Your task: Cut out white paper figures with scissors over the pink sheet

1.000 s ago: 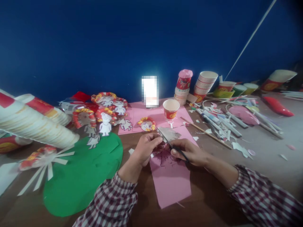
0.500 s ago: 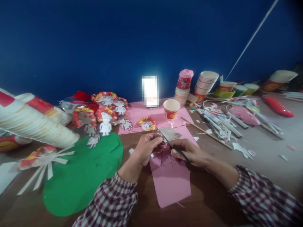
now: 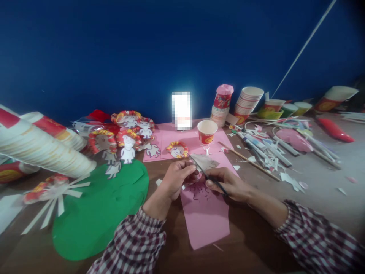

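Observation:
My right hand (image 3: 228,183) is closed round the dark handles of a pair of scissors (image 3: 217,185), whose blades point up and left toward my other hand. Fingers pinched, my left hand (image 3: 177,178) holds a greyish-white piece of paper (image 3: 207,163) beside the blades; part of the paper is hidden by the fingers. Below both hands lies a pink sheet (image 3: 208,224) with small dark clippings on it. Just beyond them a round paper face with a red and yellow ring (image 3: 177,150) rests near a red paper cup (image 3: 207,132).
A green paper shape (image 3: 99,217) and several ringed paper figures (image 3: 127,146) are at the left, beside long stacked cups (image 3: 42,146). More cup stacks (image 3: 248,104) stand at the back right. Markers (image 3: 256,146), a wooden stick (image 3: 253,163) and paper scraps (image 3: 289,180) lie at the right.

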Tool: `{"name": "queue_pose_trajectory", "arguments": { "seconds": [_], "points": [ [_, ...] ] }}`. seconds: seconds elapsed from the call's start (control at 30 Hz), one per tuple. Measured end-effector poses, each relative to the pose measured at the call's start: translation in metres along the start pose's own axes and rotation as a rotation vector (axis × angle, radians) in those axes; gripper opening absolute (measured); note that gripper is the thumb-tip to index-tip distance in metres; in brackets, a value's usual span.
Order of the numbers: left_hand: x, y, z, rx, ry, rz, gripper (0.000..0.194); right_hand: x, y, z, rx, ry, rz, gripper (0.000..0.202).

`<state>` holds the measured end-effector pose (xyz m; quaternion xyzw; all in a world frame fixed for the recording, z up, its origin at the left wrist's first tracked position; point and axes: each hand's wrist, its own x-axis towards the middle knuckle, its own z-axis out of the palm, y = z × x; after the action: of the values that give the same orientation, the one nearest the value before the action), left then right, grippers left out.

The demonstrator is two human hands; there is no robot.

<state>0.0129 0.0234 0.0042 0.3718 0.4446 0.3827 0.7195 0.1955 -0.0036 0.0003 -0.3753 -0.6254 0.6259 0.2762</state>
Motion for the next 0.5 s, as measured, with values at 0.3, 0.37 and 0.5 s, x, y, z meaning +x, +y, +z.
{"name": "queue_pose_trajectory", "arguments": {
  "seconds": [0.3,0.37,0.5],
  "points": [
    [-0.0003,-0.0004,0.0001,-0.03,-0.008,-0.004,0.019,0.0004,-0.0004,0.0005,0.0,0.009,-0.013,0.037],
    [-0.0004,-0.0004,0.0001,-0.029,-0.012,-0.004,0.021,0.0003,-0.0006,0.0007,0.008,0.015,0.002,0.037],
    [0.0005,-0.0007,-0.0002,-0.019,0.004,-0.009,0.022,-0.0003,-0.0003,0.0012,0.057,0.009,0.033,0.036]
  ]
}}
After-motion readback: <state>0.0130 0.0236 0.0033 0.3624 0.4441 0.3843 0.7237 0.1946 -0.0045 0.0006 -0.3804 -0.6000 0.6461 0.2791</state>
